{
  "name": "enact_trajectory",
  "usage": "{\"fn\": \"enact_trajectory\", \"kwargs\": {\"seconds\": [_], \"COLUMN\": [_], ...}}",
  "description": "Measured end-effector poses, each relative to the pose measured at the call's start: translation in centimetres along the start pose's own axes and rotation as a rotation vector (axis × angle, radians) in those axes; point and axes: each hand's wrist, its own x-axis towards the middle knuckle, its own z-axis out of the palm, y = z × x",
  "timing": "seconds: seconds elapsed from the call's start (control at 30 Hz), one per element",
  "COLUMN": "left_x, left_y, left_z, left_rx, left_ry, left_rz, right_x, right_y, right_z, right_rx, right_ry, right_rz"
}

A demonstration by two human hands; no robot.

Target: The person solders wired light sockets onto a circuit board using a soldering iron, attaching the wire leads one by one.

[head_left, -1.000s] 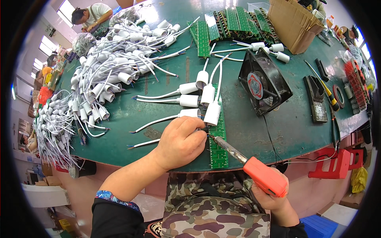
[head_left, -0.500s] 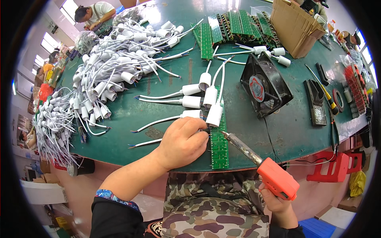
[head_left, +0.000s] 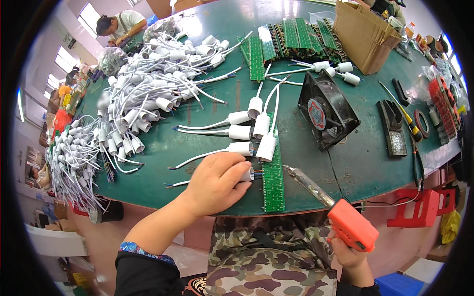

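Note:
A white lamp holder (head_left: 249,174) with thin wires at its mouth is pinched between the thumb and fingers of my left hand (head_left: 216,185). Its wires reach the left edge of a green circuit board strip (head_left: 273,191), near the table's front edge. My right hand (head_left: 347,254) is closed round a red-handled soldering iron (head_left: 353,224); its tip is just right of the board, apart from it. More white lamp holders (head_left: 241,148) with cables lie along both sides of the strip, and one (head_left: 266,147) rests over its upper part.
A black fan (head_left: 327,111) stands right of the board. A big heap of white lamp holders (head_left: 148,89) covers the left side. Stacked circuit boards (head_left: 296,37) and a cardboard box (head_left: 365,34) are at the back. A screwdriver (head_left: 409,118) lies right. Another person (head_left: 123,24) sits far left.
My left hand has shifted slightly down and left, bringing the lamp holder in its fingers into view. The soldering iron has drawn a little to the right, away from the board.

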Motion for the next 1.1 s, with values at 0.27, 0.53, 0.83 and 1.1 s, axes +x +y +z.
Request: {"fn": "enact_trajectory", "kwargs": {"seconds": [0.27,0.53,0.83,1.1], "left_x": [0.2,-3.0,-12.3,-11.3], "left_y": [-1.0,-3.6,-13.7,-15.0], "left_z": [-0.6,-4.8,-14.6,-14.1], "left_rx": [0.172,0.247,0.744,0.701], "left_ry": [-0.159,0.036,-0.135,-0.250], "left_rz": [0.082,-0.051,-0.425,-0.365], "right_x": [-2.6,-2.4,0.1,-0.9], "right_y": [4.0,3.5,0.9,2.1], "right_z": [-2.3,-3.4,-1.4,-2.2], "right_rx": [0.224,0.336,0.322,0.278], "right_ry": [0.121,-0.006,0.058,0.084], "right_rz": [0.078,0.169,0.035,0.010]}}
